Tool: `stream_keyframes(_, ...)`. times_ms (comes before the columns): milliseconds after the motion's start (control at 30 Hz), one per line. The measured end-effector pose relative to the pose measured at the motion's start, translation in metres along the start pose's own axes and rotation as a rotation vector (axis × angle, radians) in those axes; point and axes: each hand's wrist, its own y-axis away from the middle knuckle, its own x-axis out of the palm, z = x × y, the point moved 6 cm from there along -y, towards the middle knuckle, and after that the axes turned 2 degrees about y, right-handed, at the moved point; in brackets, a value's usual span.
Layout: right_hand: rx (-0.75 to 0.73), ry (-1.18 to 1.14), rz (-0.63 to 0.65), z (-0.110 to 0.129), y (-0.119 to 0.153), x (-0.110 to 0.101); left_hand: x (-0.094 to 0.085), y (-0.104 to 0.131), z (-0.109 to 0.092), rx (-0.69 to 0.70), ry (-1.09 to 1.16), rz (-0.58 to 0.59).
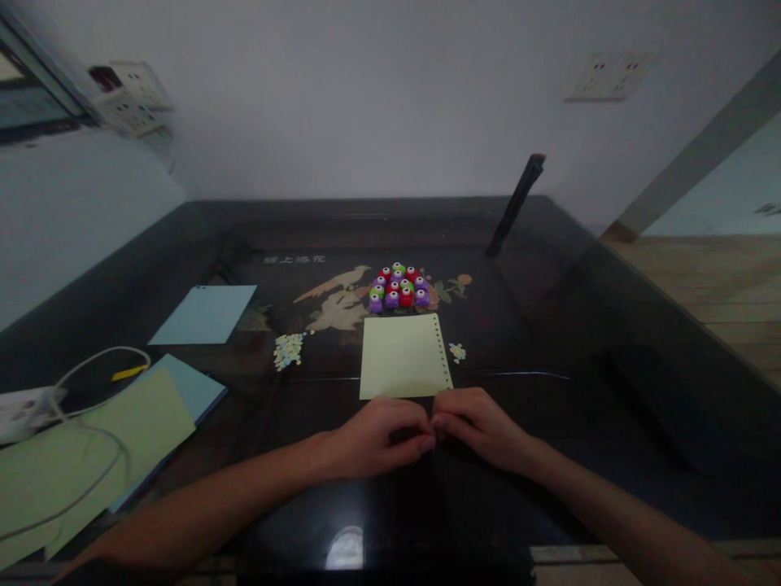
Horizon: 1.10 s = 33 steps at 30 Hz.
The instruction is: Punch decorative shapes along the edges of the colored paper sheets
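My left hand (390, 435) and my right hand (479, 427) meet at the fingertips just below a pale yellow-green sheet of paper (403, 356). Both have curled fingers closed in a pinch; anything between them is too small or hidden to make out. A row of small holes runs down the sheet's right edge. Behind the paper stands a cluster of small red, purple and green pieces (399, 286), each topped with an eye-like white disc. Tiny pale paper bits lie in a larger pile (288, 350) to the left and a smaller pile (457, 352) to the right.
A light-blue sheet (204, 313) lies at the left. Nearer are stacked yellow-green sheets (115, 443) and blue sheets, crossed by a white cable (98, 484) beside a power strip (24, 413). A dark stick-like object (517, 203) rises at the back right of the glossy black table (537, 309).
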Motion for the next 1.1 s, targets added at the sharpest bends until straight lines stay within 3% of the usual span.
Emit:
stream_keyframes(100,0.048,0.093,-0.054,-0.004,-0.007,-0.020,-0.031,-0.007,0.007,-0.069,-0.159,-0.157)
stream_keyframes(200,0.091,0.305,-0.130,-0.020,-0.023,-0.044,-0.066,-0.015,0.029,-0.115,-0.371,-0.314)
stream_keyframes(367,0.145,0.588,-0.250,-0.057,-0.056,-0.075,-0.097,-0.018,0.073,-0.234,-0.661,-0.409)
stream_keyframes(500,0.117,0.669,-0.213,-0.074,-0.069,-0.076,-0.100,-0.009,0.087,-0.264,-0.737,-0.437)
stream_keyframes(700,0.143,0.780,-0.167,-0.088,-0.069,-0.071,-0.100,-0.007,0.100,-0.336,-0.778,-0.406)
stream_keyframes(1100,0.180,0.658,-0.173,-0.092,-0.070,-0.069,-0.099,-0.007,0.106,-0.355,-0.814,-0.395)
